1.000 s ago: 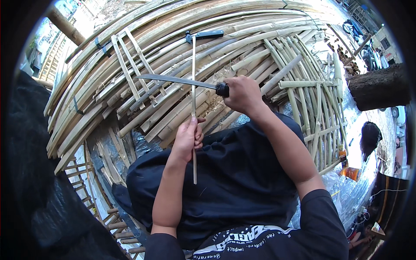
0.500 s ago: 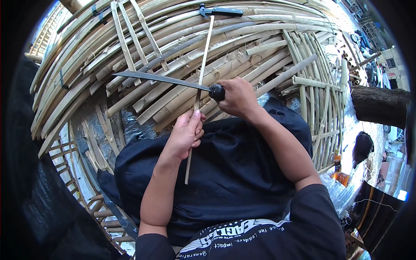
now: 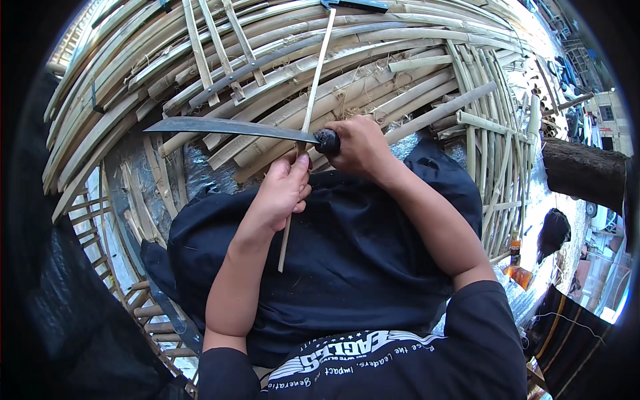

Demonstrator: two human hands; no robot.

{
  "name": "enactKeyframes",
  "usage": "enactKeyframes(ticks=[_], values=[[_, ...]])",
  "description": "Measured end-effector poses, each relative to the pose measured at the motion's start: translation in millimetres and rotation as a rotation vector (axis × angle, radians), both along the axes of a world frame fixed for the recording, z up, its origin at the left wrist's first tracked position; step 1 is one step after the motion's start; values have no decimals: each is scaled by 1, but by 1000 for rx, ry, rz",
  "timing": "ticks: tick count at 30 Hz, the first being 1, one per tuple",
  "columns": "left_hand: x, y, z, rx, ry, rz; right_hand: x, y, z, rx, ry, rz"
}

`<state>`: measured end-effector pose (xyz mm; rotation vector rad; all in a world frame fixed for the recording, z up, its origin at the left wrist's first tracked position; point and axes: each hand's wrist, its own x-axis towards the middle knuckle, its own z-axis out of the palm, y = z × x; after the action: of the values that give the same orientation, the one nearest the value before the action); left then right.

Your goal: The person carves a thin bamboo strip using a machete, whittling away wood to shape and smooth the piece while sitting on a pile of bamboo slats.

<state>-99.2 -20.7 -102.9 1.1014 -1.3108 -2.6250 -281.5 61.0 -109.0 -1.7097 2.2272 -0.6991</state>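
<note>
My left hand [image 3: 284,190] is closed around a thin bamboo strip [image 3: 320,77], its thumb lying along the strip. One end of the strip sticks out below the hand over my dark-covered lap, and the other reaches away over the bamboo pile. In my right hand [image 3: 361,146] is the dark handle of a machete [image 3: 223,126]. Its long blade points left and crosses the strip near the handle, just beyond my left thumb. Exactly how the edge meets the strip is too small to tell.
Split bamboo slats [image 3: 280,93] are heaped in front of me. At the far edge lies a hammer [image 3: 357,5], partly cut off. Bundled bamboo sticks [image 3: 493,153] lie to the right, near a bottle [image 3: 515,248] of amber liquid. A thick log [image 3: 583,167] juts in at right.
The machete has shifted left and slightly toward me along the strip, with its blade now flatter. My left hand is still closed on the strip. The whole view has shifted a little.
</note>
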Motion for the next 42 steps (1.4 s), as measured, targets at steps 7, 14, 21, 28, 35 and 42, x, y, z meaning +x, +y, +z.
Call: enactKeyframes(ticks=[7, 14, 21, 28, 35, 42], values=[[-2, 15, -15, -153, -19, 138, -3, -4, -16, 22, 137, -11], [-4, 21, -27, -398, -72, 141, -3, -2, -23, -27, 204, -14], [-2, 22, -21, -466, -30, 138, -9, 0, -18, -156, 274, 22], [5, 23, -8, -395, 4, 105, -31, 0, -14, -291, 347, -101], [17, 23, -13, -592, -5, 85, -27, -4, -7, -269, 290, -66], [19, 26, -4, -850, -21, 47, -36, -8, -2, -344, 304, -83]])
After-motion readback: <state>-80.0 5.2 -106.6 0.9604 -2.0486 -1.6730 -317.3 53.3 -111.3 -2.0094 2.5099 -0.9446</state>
